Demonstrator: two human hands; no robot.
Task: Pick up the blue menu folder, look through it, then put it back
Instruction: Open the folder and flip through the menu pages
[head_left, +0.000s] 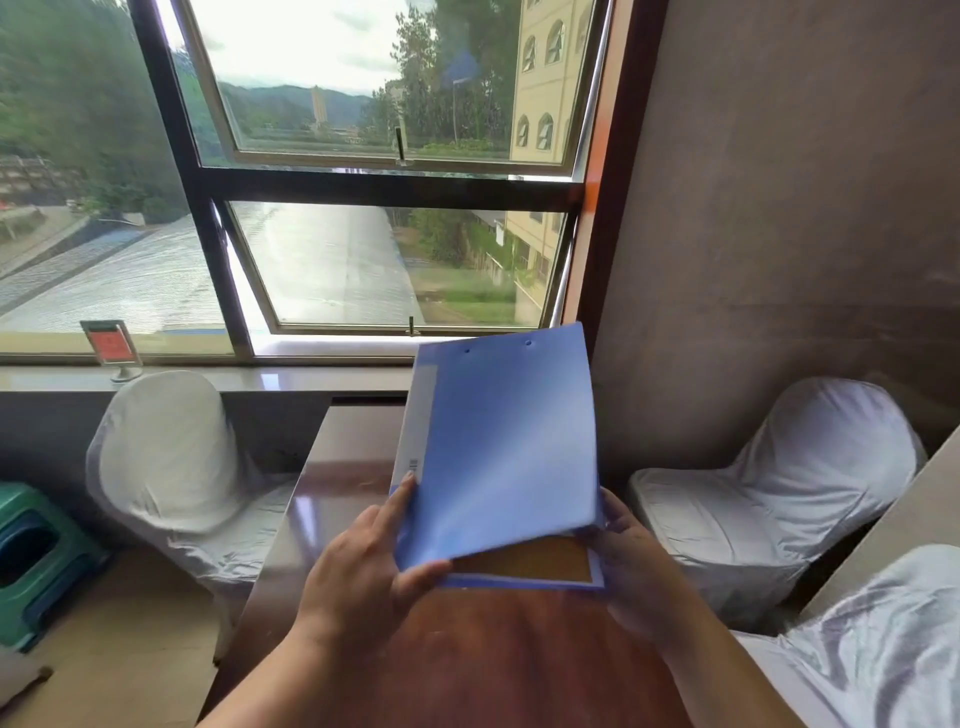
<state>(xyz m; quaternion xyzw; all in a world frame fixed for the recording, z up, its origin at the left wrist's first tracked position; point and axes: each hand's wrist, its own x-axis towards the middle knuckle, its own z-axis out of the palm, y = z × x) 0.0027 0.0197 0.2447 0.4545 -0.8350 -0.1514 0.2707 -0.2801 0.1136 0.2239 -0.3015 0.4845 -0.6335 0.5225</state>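
Note:
I hold the blue menu folder (498, 452) up above the brown wooden table (322, 499), tilted toward me. Its front cover is lifted a little at the lower edge, showing an orange-brown page inside. My left hand (363, 566) pinches the lower left corner of the cover, thumb on top. My right hand (628, 556) grips the folder's lower right edge from behind, partly hidden by the folder.
Chairs in white covers stand left (166, 457) and right (769, 499) of the table, another at the lower right (872, 649). A small red sign stand (109, 345) sits on the window sill. A green plastic stool (36, 561) is at far left.

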